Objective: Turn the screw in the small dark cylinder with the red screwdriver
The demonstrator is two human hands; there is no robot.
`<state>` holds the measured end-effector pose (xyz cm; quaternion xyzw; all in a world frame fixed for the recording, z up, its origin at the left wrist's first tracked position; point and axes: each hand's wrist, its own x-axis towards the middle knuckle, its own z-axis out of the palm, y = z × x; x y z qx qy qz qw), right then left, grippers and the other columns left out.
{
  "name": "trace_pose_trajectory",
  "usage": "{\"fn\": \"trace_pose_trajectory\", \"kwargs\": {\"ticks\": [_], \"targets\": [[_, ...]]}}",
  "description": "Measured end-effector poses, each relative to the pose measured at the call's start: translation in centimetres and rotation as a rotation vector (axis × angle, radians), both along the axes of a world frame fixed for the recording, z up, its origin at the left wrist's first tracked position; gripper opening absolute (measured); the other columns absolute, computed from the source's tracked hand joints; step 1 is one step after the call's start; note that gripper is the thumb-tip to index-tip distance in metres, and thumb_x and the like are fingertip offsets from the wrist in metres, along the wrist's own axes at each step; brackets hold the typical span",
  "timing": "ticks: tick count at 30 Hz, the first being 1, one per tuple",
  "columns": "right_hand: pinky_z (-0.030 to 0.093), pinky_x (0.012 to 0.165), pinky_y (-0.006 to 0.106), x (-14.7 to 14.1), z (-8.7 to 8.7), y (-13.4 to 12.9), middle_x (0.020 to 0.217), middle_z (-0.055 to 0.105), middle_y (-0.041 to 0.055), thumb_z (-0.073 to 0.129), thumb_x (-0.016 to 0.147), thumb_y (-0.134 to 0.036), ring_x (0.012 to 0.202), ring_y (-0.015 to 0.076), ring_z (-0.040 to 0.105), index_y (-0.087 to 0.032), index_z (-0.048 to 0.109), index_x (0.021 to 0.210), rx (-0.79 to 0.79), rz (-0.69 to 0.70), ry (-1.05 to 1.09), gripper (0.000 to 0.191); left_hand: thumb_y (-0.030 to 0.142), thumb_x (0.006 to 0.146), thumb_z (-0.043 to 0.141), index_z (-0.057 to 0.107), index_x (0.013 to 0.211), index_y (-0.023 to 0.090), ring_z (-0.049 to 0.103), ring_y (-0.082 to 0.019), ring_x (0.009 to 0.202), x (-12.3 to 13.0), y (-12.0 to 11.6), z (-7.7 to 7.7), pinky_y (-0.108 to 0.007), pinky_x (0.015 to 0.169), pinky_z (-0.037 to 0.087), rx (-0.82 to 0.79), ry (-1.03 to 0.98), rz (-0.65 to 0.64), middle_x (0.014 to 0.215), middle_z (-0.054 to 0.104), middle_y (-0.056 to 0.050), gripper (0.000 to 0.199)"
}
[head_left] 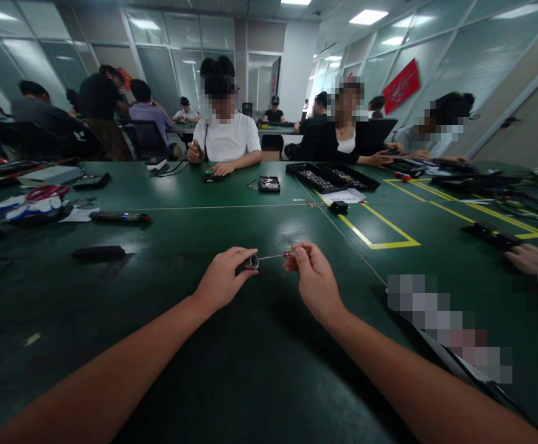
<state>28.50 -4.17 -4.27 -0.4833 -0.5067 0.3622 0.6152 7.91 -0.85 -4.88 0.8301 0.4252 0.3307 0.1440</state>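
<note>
My left hand point(223, 279) is closed round a short dark cylinder point(252, 262), whose hollow, metal-rimmed end faces right. My right hand point(314, 275) pinches a thin metal rod point(271, 256) by a small red part at its right end. From the fingers the rod stretches left to the cylinder's open end; whether its tip goes inside, I cannot tell. Both hands are above the green table point(232, 364), close to each other. Palm and fingers hide most of the cylinder.
At left lie a dark pen-shaped tool point(120, 217), a black case point(99, 252) and red-handled pliers point(47, 192). Ahead are a small black block point(338, 207) and black parts trays point(329, 177). A co-worker's hand point(535, 265) rests at right. People sit across the table.
</note>
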Motion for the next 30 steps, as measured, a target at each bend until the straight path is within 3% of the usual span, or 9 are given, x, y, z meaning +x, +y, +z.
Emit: {"fn": "trace_pose_trajectory", "kwargs": {"ticks": [17,25,30], "targets": [[0.053,0.072,0.036,-0.11,0.17,-0.24,0.083,0.067,0.0013,0.056,0.094,-0.045,0.073,0.0179,0.064,-0.023,0.06,0.096,0.016,0.03,0.01,0.023,0.02,0.089,0.073,0.064,0.131,0.02,0.064,-0.022,0.111,-0.07,-0.02,-0.1,-0.042,0.099,0.051,-0.018,-0.008,0.01,0.122,0.068,-0.006,0.043],[0.044,0.056,0.029,0.15,0.73,-0.51,0.058,0.051,-0.0049,0.052,0.097,-0.054,0.053,0.013,0.049,-0.022,0.065,0.085,-0.028,0.027,-0.033,0.037,0.018,0.088,0.073,0.064,0.13,0.021,0.064,-0.022,0.111,0.09,-0.18,-0.04,-0.043,0.1,0.051,-0.006,0.029,-0.003,0.121,0.069,-0.006,0.043],[0.048,0.062,0.03,0.16,0.55,-0.45,0.077,0.065,-0.0007,0.061,0.092,-0.044,0.067,0.0156,0.059,-0.022,0.065,0.101,-0.008,-0.02,-0.041,0.024,0.02,0.088,0.073,0.065,0.129,0.021,0.064,-0.022,0.112,-0.07,-0.24,0.0,-0.042,0.099,0.052,-0.039,0.02,0.001,0.123,0.068,-0.006,0.042]]}}
